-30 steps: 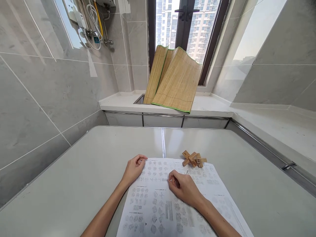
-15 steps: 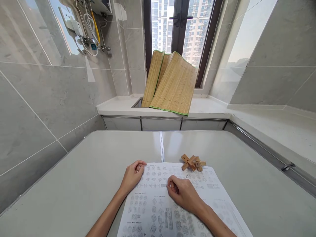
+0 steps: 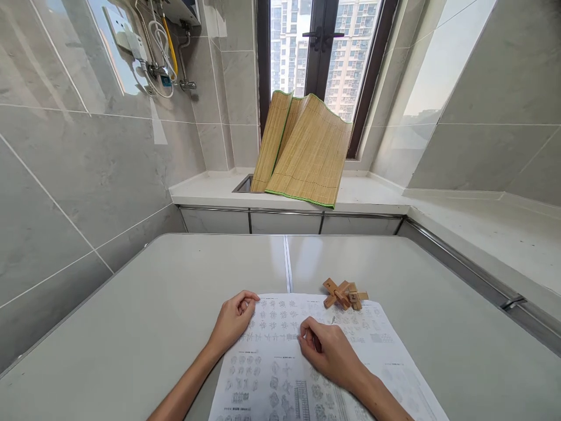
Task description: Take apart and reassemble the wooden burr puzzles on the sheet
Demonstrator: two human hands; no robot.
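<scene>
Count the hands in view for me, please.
2: the left hand at the far left corner of the paper, the right hand over its printed area, nearer the wooden blocks; none seems hidden.

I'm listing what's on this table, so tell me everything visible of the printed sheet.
The printed sheet is white paper with rows of small grey drawings and dark headings too small to read. It lies roughly flat on the table, its near edge out of frame. The left hand is at its far left corner; the right hand seems to rest near its middle. Wooden pieces sit at its far edge, right of centre.
</scene>
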